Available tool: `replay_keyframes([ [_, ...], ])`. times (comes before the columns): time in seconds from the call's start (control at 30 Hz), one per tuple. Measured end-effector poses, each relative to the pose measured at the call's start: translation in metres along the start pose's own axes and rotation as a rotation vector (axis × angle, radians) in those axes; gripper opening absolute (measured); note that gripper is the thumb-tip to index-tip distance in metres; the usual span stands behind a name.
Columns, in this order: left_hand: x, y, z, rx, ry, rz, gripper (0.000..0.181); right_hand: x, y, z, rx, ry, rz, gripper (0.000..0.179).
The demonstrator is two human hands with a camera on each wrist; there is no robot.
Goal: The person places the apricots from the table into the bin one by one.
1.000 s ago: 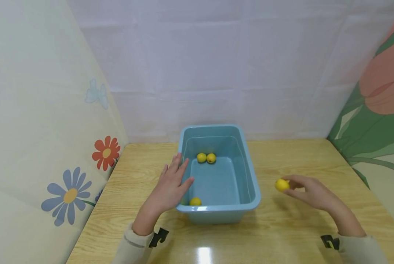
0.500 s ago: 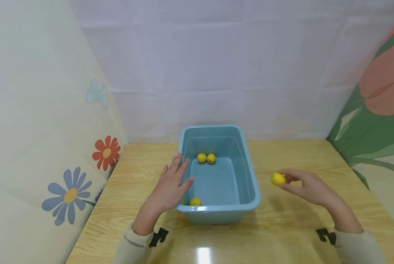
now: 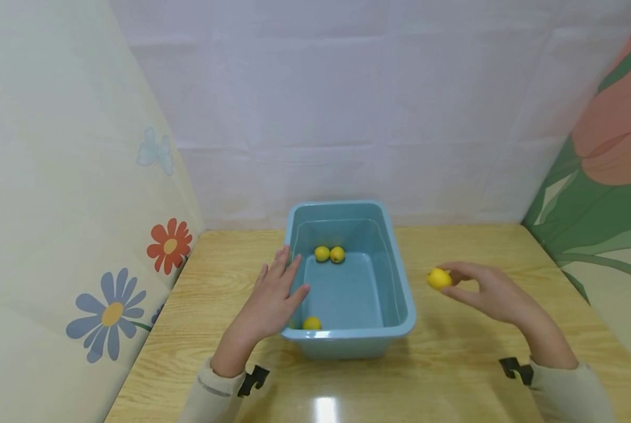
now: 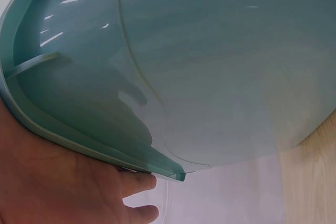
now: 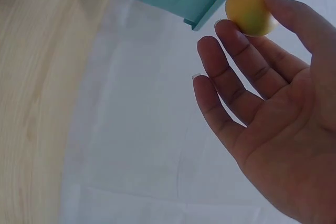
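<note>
A light blue plastic bin [image 3: 344, 348] stands mid-table. My left hand [image 3: 270, 299] rests with spread, straight fingers on its left rim; the left wrist view shows that hand [image 4: 68, 182] lying against the bin's outer edge. To the right of the bin, my right hand [image 3: 492, 294] pinches a small yellow lemon [image 3: 439, 279] between thumb and fingertips, above the table. In the right wrist view the lemon [image 5: 249, 11] has a greenish patch. Inside the bin, two lemons [image 3: 322, 254] touch each other toward the back, and one lemon [image 3: 312, 323] lies at the front left, partly behind the rim.
The wood-grain table [image 3: 199, 329] meets a white cloth backdrop [image 3: 305, 106] behind the bin. Flower-printed panels flank it: a pale one [image 3: 72, 205] on the left and one with a large pink bloom [image 3: 617, 135] on the right.
My right hand has moved left and slightly away from me with the lemon, nearer the bin. The left hand keeps its place on the rim, and the lemons inside lie as before.
</note>
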State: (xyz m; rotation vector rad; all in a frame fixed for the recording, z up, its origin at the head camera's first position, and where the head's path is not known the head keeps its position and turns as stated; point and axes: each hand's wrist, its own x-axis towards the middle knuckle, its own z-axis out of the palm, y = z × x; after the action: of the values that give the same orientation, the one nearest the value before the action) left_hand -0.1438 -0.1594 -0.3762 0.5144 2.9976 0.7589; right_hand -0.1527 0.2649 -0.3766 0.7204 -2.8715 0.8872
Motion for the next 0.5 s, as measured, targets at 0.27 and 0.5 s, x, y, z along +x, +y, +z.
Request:
replay_keyframes([
  [0.27, 0.000, 0.000, 0.000, -0.010, -0.001, 0.003, 0.067, 0.007, -0.012, -0.005, 0.014, 0.029, -0.043, 0.039],
  [0.5, 0.000, -0.001, 0.001, -0.005, 0.006, 0.012, 0.068, 0.014, -0.021, -0.007, 0.010, 0.043, -0.073, 0.039],
])
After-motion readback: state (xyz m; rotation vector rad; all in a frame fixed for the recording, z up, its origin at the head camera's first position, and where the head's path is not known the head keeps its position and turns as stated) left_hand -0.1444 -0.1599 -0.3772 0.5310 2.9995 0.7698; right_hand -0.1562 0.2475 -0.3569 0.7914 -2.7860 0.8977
